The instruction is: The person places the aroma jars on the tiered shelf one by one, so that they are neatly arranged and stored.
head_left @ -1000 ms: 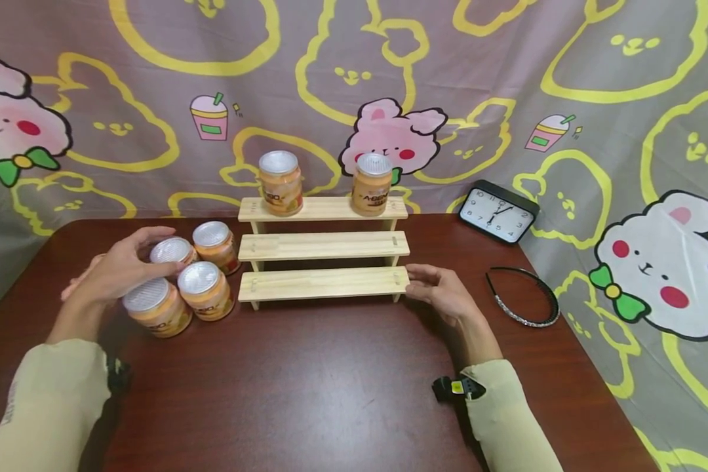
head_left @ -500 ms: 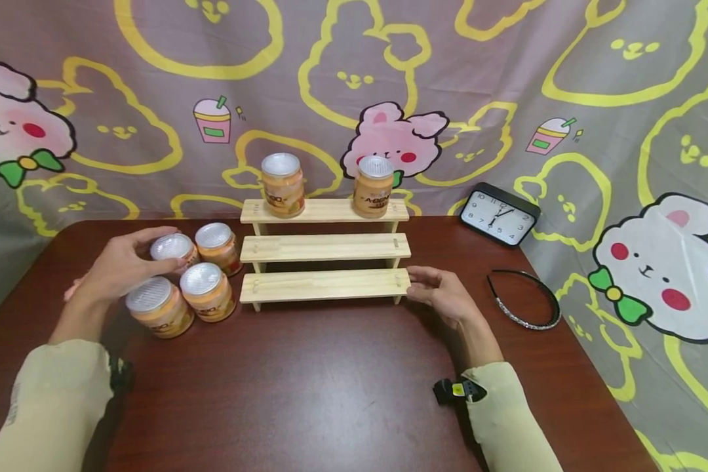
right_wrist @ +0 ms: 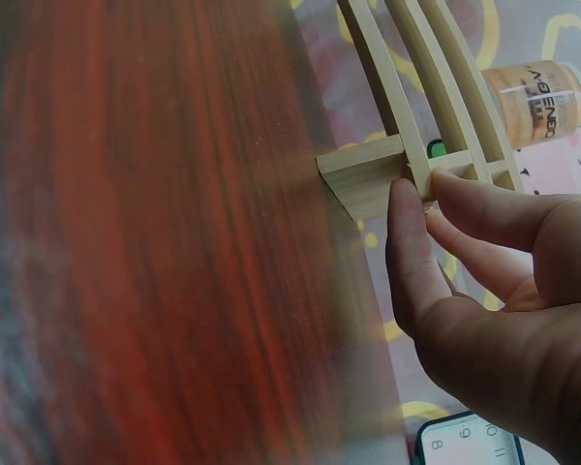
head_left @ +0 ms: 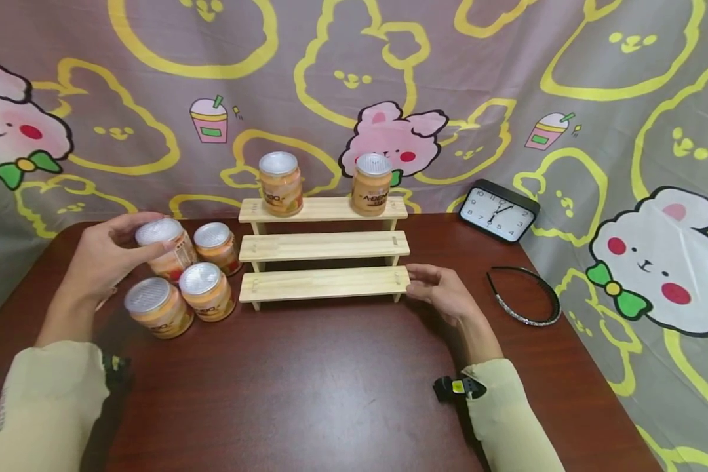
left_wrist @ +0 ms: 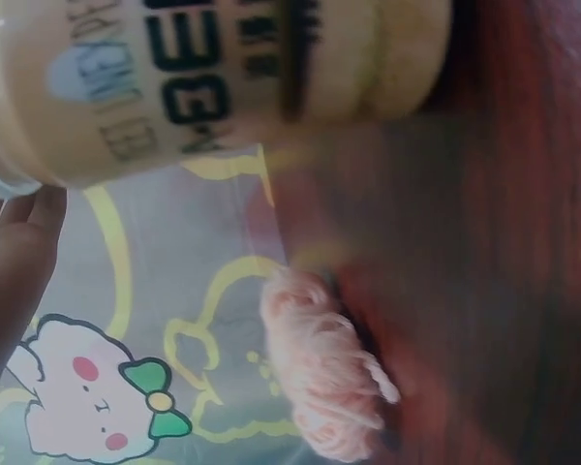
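Observation:
My left hand (head_left: 97, 259) grips an orange-labelled jar (head_left: 177, 257) with a silvery lid, thumb near its front and fingers behind. This jar is raised and slightly tilted among three others on the table: a back jar (head_left: 217, 248), a middle jar (head_left: 208, 295) and a front-left jar (head_left: 160, 311). With my right hand (head_left: 445, 295) I pinch the right end of the lowest board of a three-tier wooden shelf (head_left: 324, 283); the right wrist view shows thumb and fingertips at the board's end (right_wrist: 421, 179). Two jars stand on the top tier, a left jar (head_left: 281, 187) and a right jar (head_left: 372, 187).
A black-framed clock (head_left: 498, 211) stands at the back right. In front of it lies a headband (head_left: 528, 305). A bundle of pink yarn (left_wrist: 320, 373) lies on the table in the left wrist view. A patterned curtain (head_left: 484, 52) hangs behind the table (head_left: 307, 393).
My left hand has lifted the jar from the back-left of the group and moved slightly up and left. My right hand has stayed at the shelf's end.

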Demonstrator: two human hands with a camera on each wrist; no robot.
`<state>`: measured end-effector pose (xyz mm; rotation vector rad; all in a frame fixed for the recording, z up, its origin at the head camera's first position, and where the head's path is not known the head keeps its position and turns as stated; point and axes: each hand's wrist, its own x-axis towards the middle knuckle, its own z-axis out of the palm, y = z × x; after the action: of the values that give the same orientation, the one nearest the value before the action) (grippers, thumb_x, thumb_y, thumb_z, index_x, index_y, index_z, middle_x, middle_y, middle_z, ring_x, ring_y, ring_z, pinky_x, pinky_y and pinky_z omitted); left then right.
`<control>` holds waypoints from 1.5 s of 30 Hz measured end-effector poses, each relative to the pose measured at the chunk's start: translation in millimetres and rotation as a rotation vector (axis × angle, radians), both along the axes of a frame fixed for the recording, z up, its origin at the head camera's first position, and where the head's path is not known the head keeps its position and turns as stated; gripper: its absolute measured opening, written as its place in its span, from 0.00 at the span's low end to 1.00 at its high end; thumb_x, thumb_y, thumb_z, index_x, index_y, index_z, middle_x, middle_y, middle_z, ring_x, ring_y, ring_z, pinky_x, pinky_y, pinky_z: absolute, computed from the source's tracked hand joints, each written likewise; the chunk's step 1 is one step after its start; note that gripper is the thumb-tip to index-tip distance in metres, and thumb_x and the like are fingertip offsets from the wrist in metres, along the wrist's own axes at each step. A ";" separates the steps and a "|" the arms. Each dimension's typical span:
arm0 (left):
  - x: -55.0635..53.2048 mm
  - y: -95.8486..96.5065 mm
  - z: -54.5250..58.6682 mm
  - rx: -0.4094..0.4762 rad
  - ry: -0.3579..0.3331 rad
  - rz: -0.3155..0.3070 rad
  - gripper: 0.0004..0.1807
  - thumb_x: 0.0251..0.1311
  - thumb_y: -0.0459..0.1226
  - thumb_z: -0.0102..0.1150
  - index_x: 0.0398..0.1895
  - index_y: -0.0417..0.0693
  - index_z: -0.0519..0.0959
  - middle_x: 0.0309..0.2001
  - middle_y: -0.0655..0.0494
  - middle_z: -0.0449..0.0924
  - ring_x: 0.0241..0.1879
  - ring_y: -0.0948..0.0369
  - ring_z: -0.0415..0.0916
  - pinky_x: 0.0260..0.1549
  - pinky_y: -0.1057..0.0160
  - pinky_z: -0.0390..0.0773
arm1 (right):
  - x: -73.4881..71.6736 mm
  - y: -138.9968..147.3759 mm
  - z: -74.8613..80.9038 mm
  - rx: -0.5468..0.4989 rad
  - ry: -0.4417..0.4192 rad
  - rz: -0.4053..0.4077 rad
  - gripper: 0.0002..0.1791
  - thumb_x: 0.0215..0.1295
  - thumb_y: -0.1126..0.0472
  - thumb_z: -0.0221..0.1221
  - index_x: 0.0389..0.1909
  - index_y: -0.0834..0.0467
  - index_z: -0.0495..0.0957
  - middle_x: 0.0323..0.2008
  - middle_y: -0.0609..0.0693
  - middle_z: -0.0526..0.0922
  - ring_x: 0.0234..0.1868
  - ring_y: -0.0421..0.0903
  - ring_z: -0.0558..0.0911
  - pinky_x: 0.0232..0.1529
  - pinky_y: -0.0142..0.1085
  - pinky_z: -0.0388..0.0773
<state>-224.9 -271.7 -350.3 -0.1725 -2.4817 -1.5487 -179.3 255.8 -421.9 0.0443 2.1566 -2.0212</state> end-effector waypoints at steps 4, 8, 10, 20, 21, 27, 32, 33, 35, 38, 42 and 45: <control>0.8 5.0 6.9 -0.001 0.007 0.025 0.27 0.57 0.32 0.74 0.61 0.40 0.78 0.44 0.74 0.79 0.43 0.69 0.74 0.36 0.80 0.76 | 0.2 0.0 0.7 -0.006 0.007 0.003 0.29 0.66 0.79 0.58 0.68 0.74 0.66 0.60 0.70 0.74 0.45 0.40 0.82 0.47 0.32 0.82; 1.8 10.9 13.3 0.008 0.019 0.031 0.28 0.58 0.33 0.74 0.63 0.41 0.78 0.46 0.69 0.79 0.43 0.66 0.73 0.35 0.79 0.76 | 0.8 0.0 0.9 -0.014 0.009 0.000 0.29 0.66 0.79 0.58 0.68 0.75 0.66 0.60 0.71 0.73 0.45 0.40 0.82 0.47 0.32 0.82; 2.3 13.5 15.7 0.017 0.025 0.029 0.28 0.58 0.33 0.74 0.63 0.41 0.78 0.47 0.67 0.79 0.43 0.65 0.73 0.35 0.78 0.76 | 0.8 0.1 0.3 -0.010 0.008 -0.001 0.29 0.66 0.79 0.58 0.68 0.76 0.65 0.60 0.71 0.73 0.45 0.40 0.82 0.48 0.32 0.82; 2.9 22.2 24.0 0.044 0.064 0.054 0.27 0.56 0.33 0.75 0.61 0.43 0.80 0.46 0.67 0.81 0.38 0.65 0.73 0.23 0.77 0.73 | -0.9 2.1 -0.6 0.019 0.007 -0.004 0.29 0.66 0.78 0.59 0.68 0.73 0.67 0.61 0.70 0.73 0.46 0.40 0.82 0.48 0.32 0.81; 2.2 23.5 24.2 0.046 0.077 0.050 0.27 0.56 0.32 0.75 0.61 0.42 0.80 0.45 0.68 0.81 0.39 0.66 0.74 0.25 0.78 0.74 | -0.8 2.0 -0.3 0.015 0.007 -0.006 0.29 0.66 0.78 0.59 0.68 0.73 0.67 0.61 0.70 0.73 0.46 0.40 0.82 0.48 0.32 0.81; -0.4 35.7 24.2 -0.014 0.141 0.037 0.27 0.54 0.32 0.76 0.59 0.40 0.81 0.44 0.74 0.80 0.43 0.68 0.74 0.37 0.79 0.73 | -0.8 1.1 0.2 0.005 0.001 -0.007 0.29 0.66 0.78 0.59 0.69 0.73 0.67 0.61 0.70 0.73 0.46 0.41 0.82 0.47 0.32 0.81; -1.7 50.5 25.2 0.015 0.154 -0.004 0.26 0.53 0.32 0.77 0.58 0.42 0.83 0.42 0.73 0.82 0.41 0.69 0.77 0.35 0.78 0.75 | -0.5 1.0 -0.2 0.013 -0.004 -0.009 0.29 0.66 0.78 0.59 0.68 0.72 0.67 0.60 0.69 0.74 0.46 0.41 0.82 0.47 0.32 0.82; -2.0 53.3 25.3 0.021 0.154 -0.016 0.26 0.53 0.32 0.77 0.58 0.42 0.83 0.42 0.72 0.83 0.40 0.69 0.77 0.35 0.77 0.76 | -0.4 1.0 -0.1 0.012 -0.006 -0.010 0.29 0.66 0.78 0.59 0.68 0.72 0.67 0.60 0.69 0.74 0.45 0.41 0.82 0.47 0.32 0.82; -2.8 58.1 25.3 0.027 0.151 -0.033 0.26 0.53 0.33 0.77 0.57 0.43 0.84 0.42 0.72 0.84 0.38 0.69 0.78 0.33 0.77 0.76 | -0.2 1.0 -0.1 0.007 -0.007 -0.009 0.29 0.66 0.78 0.59 0.68 0.73 0.67 0.60 0.68 0.74 0.45 0.41 0.82 0.47 0.32 0.82; -4.4 64.7 25.1 0.042 0.153 -0.061 0.26 0.52 0.32 0.78 0.57 0.43 0.84 0.42 0.72 0.84 0.37 0.69 0.79 0.33 0.77 0.77 | -0.1 0.7 -0.5 0.002 -0.009 -0.006 0.29 0.66 0.78 0.59 0.69 0.73 0.67 0.59 0.68 0.75 0.44 0.40 0.82 0.47 0.32 0.82; -6.2 71.4 25.4 0.030 0.164 -0.080 0.27 0.51 0.33 0.78 0.57 0.43 0.84 0.42 0.72 0.84 0.34 0.70 0.77 0.29 0.76 0.76 | 0.2 0.6 -0.4 0.002 -0.003 -0.007 0.29 0.66 0.78 0.58 0.68 0.73 0.67 0.60 0.69 0.74 0.45 0.40 0.82 0.47 0.32 0.81; -6.7 76.7 25.6 0.026 0.161 -0.095 0.27 0.51 0.33 0.78 0.58 0.44 0.84 0.41 0.71 0.84 0.34 0.70 0.76 0.27 0.76 0.75 | 0.8 1.0 0.0 0.012 0.004 -0.005 0.29 0.67 0.78 0.59 0.68 0.73 0.67 0.60 0.70 0.74 0.46 0.41 0.82 0.48 0.32 0.81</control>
<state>-231.6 -194.9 -324.7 -0.4003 -2.3592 -1.5368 -178.5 256.7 -421.9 0.0466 2.1735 -2.0124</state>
